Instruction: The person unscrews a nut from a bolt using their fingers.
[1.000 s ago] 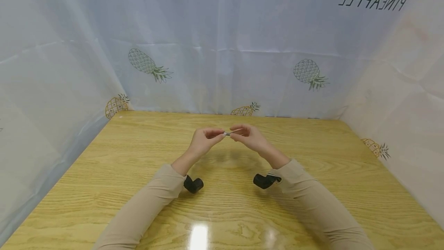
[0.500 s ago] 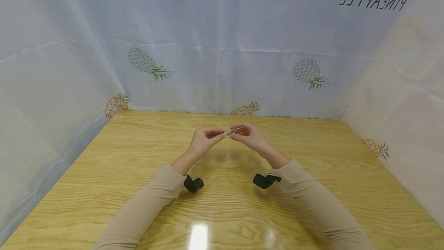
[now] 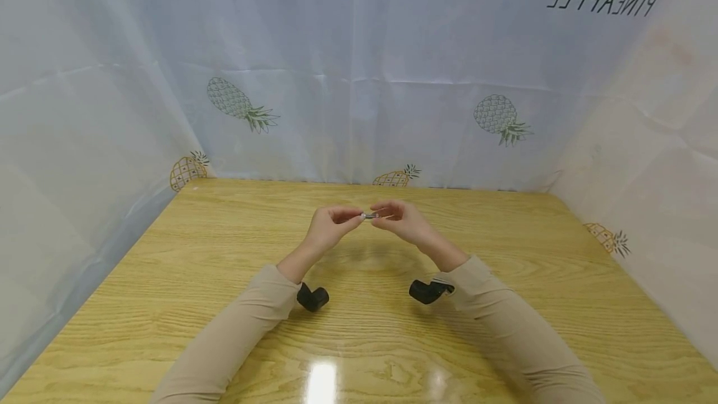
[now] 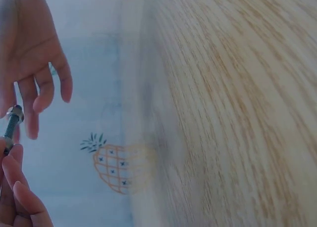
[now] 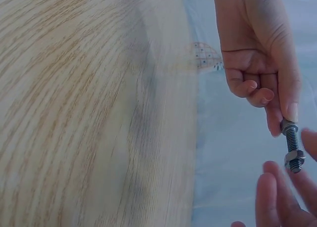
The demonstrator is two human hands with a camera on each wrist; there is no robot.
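Observation:
My left hand pinches a metal bolt by its head end between thumb and fingers, above the table. In the right wrist view the bolt has a hex nut threaded near its free tip. My right hand is at that free end, thumb and fingers spread on either side of the nut with a gap. The left wrist view catches the nut beside the right hand, while the left fingers hold the other end.
A wood-grain table lies beneath both hands. A pineapple-print curtain encloses its back and sides. Black wrist-camera mounts jut inward from both sleeves.
One second ago the right thumb and fingers covered the bolt's free end. They have since parted, so more of the bolt shows between them. The left hand has stayed put.

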